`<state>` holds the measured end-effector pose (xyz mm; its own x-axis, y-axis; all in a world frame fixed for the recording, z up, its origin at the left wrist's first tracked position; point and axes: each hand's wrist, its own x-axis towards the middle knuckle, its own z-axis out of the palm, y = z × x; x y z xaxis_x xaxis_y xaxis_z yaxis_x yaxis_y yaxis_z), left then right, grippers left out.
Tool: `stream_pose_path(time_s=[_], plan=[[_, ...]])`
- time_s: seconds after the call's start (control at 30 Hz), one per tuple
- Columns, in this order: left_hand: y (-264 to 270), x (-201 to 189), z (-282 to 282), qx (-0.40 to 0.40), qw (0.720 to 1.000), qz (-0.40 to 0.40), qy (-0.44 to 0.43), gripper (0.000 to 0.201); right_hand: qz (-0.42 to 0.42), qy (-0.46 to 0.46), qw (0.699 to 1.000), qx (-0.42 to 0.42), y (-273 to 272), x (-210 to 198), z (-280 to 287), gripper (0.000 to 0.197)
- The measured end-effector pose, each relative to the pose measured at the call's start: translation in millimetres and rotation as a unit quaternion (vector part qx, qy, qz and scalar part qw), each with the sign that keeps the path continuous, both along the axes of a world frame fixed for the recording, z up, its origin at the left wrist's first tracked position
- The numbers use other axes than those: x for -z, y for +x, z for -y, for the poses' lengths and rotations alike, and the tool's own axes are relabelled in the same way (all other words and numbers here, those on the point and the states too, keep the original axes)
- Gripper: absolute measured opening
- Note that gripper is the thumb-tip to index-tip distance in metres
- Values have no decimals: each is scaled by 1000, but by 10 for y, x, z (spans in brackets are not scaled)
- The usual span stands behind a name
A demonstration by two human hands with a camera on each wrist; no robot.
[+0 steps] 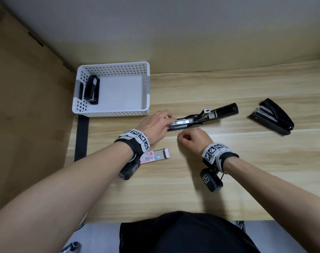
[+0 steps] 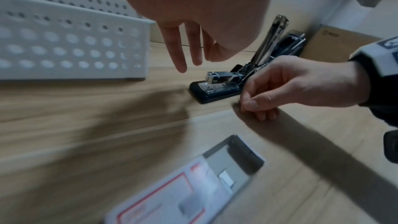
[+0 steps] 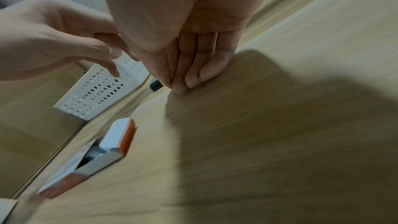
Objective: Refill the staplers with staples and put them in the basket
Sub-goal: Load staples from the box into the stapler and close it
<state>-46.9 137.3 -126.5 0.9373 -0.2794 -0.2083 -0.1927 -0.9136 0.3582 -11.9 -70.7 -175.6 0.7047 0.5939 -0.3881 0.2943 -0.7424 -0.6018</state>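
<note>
Nearest the head camera is the person's dark-clothed lap at the table's near edge, with both bare forearms reaching out over the wooden tabletop [image 1: 228, 189]. Just past the left wrist lies the opened staple box [image 1: 156, 155], red and white, a few silver strips showing inside.

The left hand [image 1: 155, 126] rests on the front end of the opened stapler [image 1: 201, 118], which lies flat across the middle of the table with its top swung back and its magazine exposed. Its fingers look loose and straight in the wrist view, but whether they pinch a staple strip I cannot tell. The right hand [image 1: 191, 138] sits just in front of the stapler, fingertips pressed together against the wood as if pinching something small; nothing is visible between them, so I cannot tell what, if anything, it holds.

The step looks like loading the magazine. To do it well, I would say the strip should go in legs down, square in the channel, with one hand holding the base so it does not slide, and the top should be closed only once the strip sits flat.

By count: three staplers. One is already in the white perforated basket [image 1: 145, 84], the basket stapler [image 1: 92, 89] lying along its left wall. One is open under the hands. The third stapler [image 1: 272, 116] lies well apart to the right, untouched. One basket, one staple box.
</note>
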Motion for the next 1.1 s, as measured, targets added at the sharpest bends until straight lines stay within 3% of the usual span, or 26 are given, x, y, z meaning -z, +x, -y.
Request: stream_pose_path(time_s=[0.17,0.3,0.43,0.6,0.77,0.97,1.1], plan=[[-475,22,-233,-80,995,36,-57,37,20,38,998,-51,-159,-22,-345,12],[-902,162,-422,-128,990,-25,-61,28,33,61,987,-148,-351,-16,-565,3],[-1227,264,-503,-146,985,-86,-45,24,28,51,978,-202,-494,29,-654,12],[-1424,335,-474,-129,987,-95,-25,47,48,60,977,-201,-554,72,-595,21],[-1409,311,-434,-124,989,-75,-4,38,66,38,978,-193,-597,21,-597,22],[-1421,296,-401,-138,988,-74,-10,39,81,-10,981,-175,-656,-60,-667,26],[-1421,280,-382,-153,985,-84,-11,43,80,-20,986,-146,-682,-40,-632,18]])
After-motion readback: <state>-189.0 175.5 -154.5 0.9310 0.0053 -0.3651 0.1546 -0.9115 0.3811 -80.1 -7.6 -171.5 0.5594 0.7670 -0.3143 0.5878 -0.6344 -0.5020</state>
